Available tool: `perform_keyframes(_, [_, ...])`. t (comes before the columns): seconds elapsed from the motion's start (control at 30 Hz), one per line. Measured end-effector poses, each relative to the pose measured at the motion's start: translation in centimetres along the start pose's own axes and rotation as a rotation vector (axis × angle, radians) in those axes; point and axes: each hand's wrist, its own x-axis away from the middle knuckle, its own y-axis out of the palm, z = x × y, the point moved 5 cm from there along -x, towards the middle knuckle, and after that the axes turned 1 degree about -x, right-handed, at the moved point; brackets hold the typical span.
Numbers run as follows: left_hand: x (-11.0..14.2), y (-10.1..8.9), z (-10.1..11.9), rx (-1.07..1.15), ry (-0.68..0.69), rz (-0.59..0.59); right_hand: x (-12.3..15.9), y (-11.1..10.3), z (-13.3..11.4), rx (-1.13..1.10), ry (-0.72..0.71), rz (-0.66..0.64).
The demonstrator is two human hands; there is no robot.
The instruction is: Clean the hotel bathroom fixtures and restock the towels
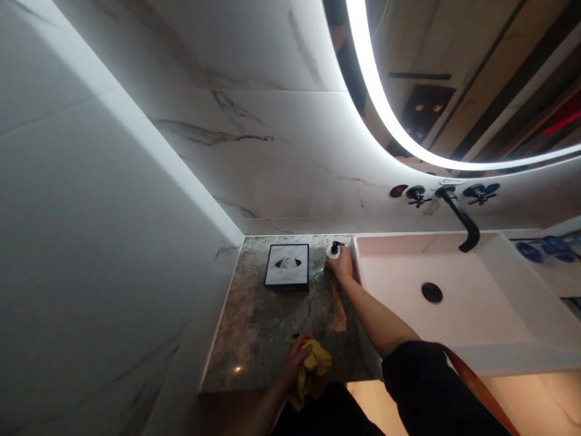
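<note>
My right hand [343, 264] reaches to the back of the stone counter [254, 327], its fingers wrapped round a white soap dispenser [333, 253] with a black pump top. The dispenser stands upright between the tissue box and the sink; the hand covers its right side. Near the counter's front edge, my left hand [297, 358] is closed on a crumpled yellow cloth [316, 363], which hangs down past the edge. A small dark thing shows at the fingertips of this hand, too small to name. The tissue box [287, 264] has a marbled top and black edges.
Right of the counter sits a white rectangular sink [472, 327] with a black drain [431, 292]. A black wall faucet [460, 218] juts over it, with cross handles beside it. A lit round mirror [385, 109] hangs above. Blue items [547, 248] lie at far right.
</note>
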Motion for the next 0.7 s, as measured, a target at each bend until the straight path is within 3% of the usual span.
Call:
perform_keyframes(0.1, [-0.1,-2.1,2.9,0.308,-0.108,0.067,-0.8,0.6,0.7,-0.047,0.085,-0.013])
perform_keyframes(0.17, [-0.3,-2.8,4.7,0.432,-0.148,0.147,1.1,0.1,1.3,-0.107,0.144,0.067])
perform_keyframes(0.23, [-0.7,-2.8,6.2,0.505,-0.140,0.193,5.9,0.0,2.0,-0.206,0.153,0.120])
perform_keyframes(0.3, [-1.1,-2.1,7.2,0.561,-0.123,0.186,12.7,1.1,2.5,-0.313,0.061,0.025])
perform_keyframes(0.37, [-1.4,-1.5,7.7,0.581,-0.138,0.132,19.4,3.2,3.1,-0.361,-0.053,-0.154])
perform_keyframes(0.43, [-1.6,-2.1,8.0,0.466,-0.156,0.073,23.2,4.5,4.5,-0.381,-0.009,-0.157])
perform_keyframes(0.5, [-1.8,-5.0,8.6,0.183,-0.116,0.160,22.9,4.5,6.0,-0.396,0.131,0.009])
perform_keyframes(0.57, [-2.5,-9.6,10.4,-0.141,0.001,0.414,19.4,4.2,6.3,-0.395,0.223,0.152])
perform_keyframes(0.63, [-3.7,-13.5,12.8,-0.343,0.148,0.622,14.1,4.5,5.0,-0.320,0.173,0.125])
perform_keyframes(0.7, [-5.6,-15.4,14.8,-0.426,0.239,0.635,9.2,5.7,2.9,-0.212,0.052,-0.016])
